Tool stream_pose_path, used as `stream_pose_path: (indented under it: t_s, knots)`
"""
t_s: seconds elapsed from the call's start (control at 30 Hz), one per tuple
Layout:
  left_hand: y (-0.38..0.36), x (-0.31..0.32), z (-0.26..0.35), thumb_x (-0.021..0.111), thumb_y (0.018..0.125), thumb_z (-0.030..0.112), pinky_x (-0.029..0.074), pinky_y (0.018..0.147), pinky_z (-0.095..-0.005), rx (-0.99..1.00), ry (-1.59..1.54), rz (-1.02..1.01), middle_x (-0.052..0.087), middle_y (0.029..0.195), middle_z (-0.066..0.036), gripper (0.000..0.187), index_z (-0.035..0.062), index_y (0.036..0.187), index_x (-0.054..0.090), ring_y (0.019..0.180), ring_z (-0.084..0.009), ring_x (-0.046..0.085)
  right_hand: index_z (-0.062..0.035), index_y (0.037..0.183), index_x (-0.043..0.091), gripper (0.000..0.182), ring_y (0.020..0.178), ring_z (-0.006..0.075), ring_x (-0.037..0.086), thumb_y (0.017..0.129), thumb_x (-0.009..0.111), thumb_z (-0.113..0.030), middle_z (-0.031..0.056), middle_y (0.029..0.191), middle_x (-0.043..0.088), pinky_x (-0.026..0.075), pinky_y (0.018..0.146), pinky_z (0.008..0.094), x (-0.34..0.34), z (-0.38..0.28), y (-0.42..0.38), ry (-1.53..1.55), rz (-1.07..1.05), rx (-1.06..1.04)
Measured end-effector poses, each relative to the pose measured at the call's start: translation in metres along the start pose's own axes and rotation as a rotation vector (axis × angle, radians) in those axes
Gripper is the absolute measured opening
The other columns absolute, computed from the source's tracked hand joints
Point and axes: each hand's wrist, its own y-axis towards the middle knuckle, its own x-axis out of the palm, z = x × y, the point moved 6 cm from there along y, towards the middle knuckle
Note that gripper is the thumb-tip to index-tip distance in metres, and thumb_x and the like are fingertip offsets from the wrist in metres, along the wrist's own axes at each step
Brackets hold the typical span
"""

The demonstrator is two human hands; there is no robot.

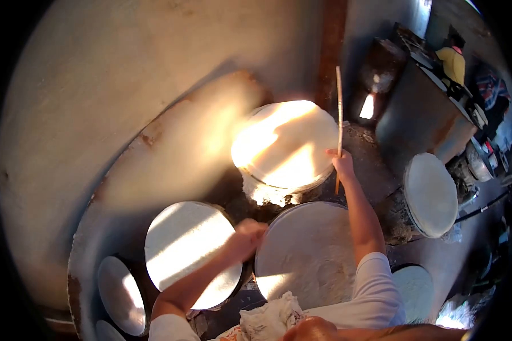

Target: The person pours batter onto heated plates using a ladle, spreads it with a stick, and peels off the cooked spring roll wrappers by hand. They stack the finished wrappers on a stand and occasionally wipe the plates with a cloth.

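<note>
A long thin wooden stick [339,108] stands nearly upright in my right hand [342,163], whose fingers are closed round its lower part. That hand is at the right rim of a round, pale, flat-topped drum-like form [284,145] streaked with bright sunlight. My left hand [249,237], slightly blurred, has its fingers curled in; I cannot tell what they hold. It is between a sunlit white disc [182,244] on the left and a larger greyish disc [307,250], close by the latter's left rim. Crumpled whitish cloth [270,318] lies against my chest.
Another pale disc [431,195] stands at the right, with a greenish one [412,290] below it. A shiny round lid-like disc [121,295] leans at lower left. A curved rusty-edged sheet [148,165] backs the area. Behind a large metal drum [424,113], a person in yellow [452,63] is visible.
</note>
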Motion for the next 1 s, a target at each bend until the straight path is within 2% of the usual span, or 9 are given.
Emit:
stream_pose_path:
  t_s: [0.1, 0.17, 0.2, 0.23, 0.27, 0.3, 0.33, 0.53, 1.0]
  knots:
    - [-0.114, 0.043, 0.052, 0.049, 0.093, 0.044, 0.05, 0.075, -0.0289, -0.717, -0.973, -0.635, 0.06, 0.112, -0.01, 0.054, 0.0117, 0.137, 0.042, 0.088, -0.0148, 0.058, -0.0096, 0.087, 0.07, 0.028, 0.078, 0.024, 0.065, 0.07, 0.05, 0.0, 0.0138, 0.082, 0.069, 0.05, 0.071, 0.0334, -0.011, 0.031, 0.018, -0.435, 0.052, -0.277]
    - [-0.156, 0.044, 0.082, 0.055, 0.093, 0.03, 0.047, 0.083, -0.0272, -0.716, -1.205, -0.77, 0.059, 0.11, -0.006, 0.048, 0.0084, 0.135, 0.043, 0.099, -0.0122, 0.055, -0.0101, 0.088, 0.067, 0.013, 0.076, 0.0302, 0.064, 0.081, 0.058, -0.017, 0.0151, 0.084, 0.067, 0.051, 0.067, 0.0388, -0.022, 0.006, 0.0, -0.834, -0.008, -0.083]
    - [-0.17, 0.038, 0.088, 0.058, 0.092, 0.025, 0.046, 0.083, -0.0262, -0.615, -1.209, -0.771, 0.06, 0.107, -0.006, 0.046, 0.0076, 0.132, 0.045, 0.099, -0.0121, 0.056, -0.0072, 0.088, 0.066, 0.017, 0.082, 0.0305, 0.063, 0.087, 0.056, -0.021, 0.0161, 0.091, 0.066, 0.05, 0.071, 0.0373, -0.034, 0.016, -0.003, -1.076, -0.039, -0.468]
    - [-0.181, 0.017, 0.087, 0.059, 0.091, 0.021, 0.047, 0.082, -0.0272, -0.594, -1.423, -0.468, 0.061, 0.104, -0.006, 0.038, 0.0066, 0.124, 0.049, 0.098, -0.0134, 0.057, -0.0049, 0.091, 0.066, 0.02, 0.082, 0.0287, 0.061, 0.09, 0.054, -0.021, 0.0159, 0.091, 0.065, 0.048, 0.073, 0.0344, -0.039, -0.011, -0.033, -0.825, -0.101, -0.727]
    - [-0.193, -0.011, 0.086, 0.061, 0.089, 0.016, 0.048, 0.08, -0.0283, -0.535, -1.605, -0.152, 0.062, 0.101, -0.006, 0.031, 0.0055, 0.117, 0.053, 0.096, -0.0148, 0.058, -0.0039, 0.093, 0.067, 0.015, 0.081, 0.0254, 0.061, 0.085, 0.056, -0.011, 0.0134, 0.092, 0.066, 0.049, 0.075, 0.0323, -0.044, -0.021, -0.049, -0.697, -0.12, -0.186]
    - [-0.196, -0.058, 0.11, 0.061, 0.089, 0.015, 0.049, 0.076, -0.0296, -0.461, -1.743, 0.106, 0.061, 0.098, -0.006, 0.024, 0.0048, 0.109, 0.055, 0.091, -0.0164, 0.059, -0.0018, 0.09, 0.065, 0.014, 0.082, 0.0155, 0.059, 0.083, 0.056, -0.01, 0.0092, 0.093, 0.064, 0.048, 0.073, 0.0295, -0.037, -0.02, -0.071, -0.081, -0.181, -0.171]
    - [-0.199, -0.105, 0.141, 0.062, 0.088, 0.014, 0.05, 0.072, -0.031, -0.367, -1.86, 0.367, 0.061, 0.096, -0.007, 0.018, 0.004, 0.102, 0.057, 0.087, -0.018, 0.06, 0.0022, 0.091, 0.065, 0.023, 0.089, 0.0232, 0.061, 0.074, 0.05, 0.002, 0.0143, 0.097, 0.066, 0.049, 0.081, 0.0323, -0.024, -0.041, -0.101, -0.141, -0.24, -0.039]
    - [-0.366, -0.17, 0.263, 0.058, 0.09, 0.024, 0.045, 0.081, -0.0331, 0.856, -1.431, 0.588, 0.06, 0.104, -0.01, 0.025, 0.0036, 0.104, 0.061, 0.094, -0.0175, 0.058, 0.0038, 0.09, 0.064, 0.022, 0.09, 0.0234, 0.062, 0.072, 0.05, 0.003, 0.0168, 0.098, 0.065, 0.049, 0.082, 0.0314, 0.194, -0.089, -0.337, 0.175, -0.692, -0.016]
    - [-0.786, -0.064, 0.286, 0.056, 0.092, 0.028, 0.042, 0.088, -0.0452, 0.207, -0.874, 0.746, 0.06, 0.11, -0.015, 0.029, 0.0015, 0.1, 0.066, 0.105, -0.0294, 0.055, 0.0031, 0.086, 0.062, 0.038, 0.09, 0.0183, 0.062, 0.063, 0.034, 0.014, 0.0158, 0.102, 0.066, 0.049, 0.079, 0.0278, 0.422, -0.201, -0.903, -0.046, -2.034, 0.071]
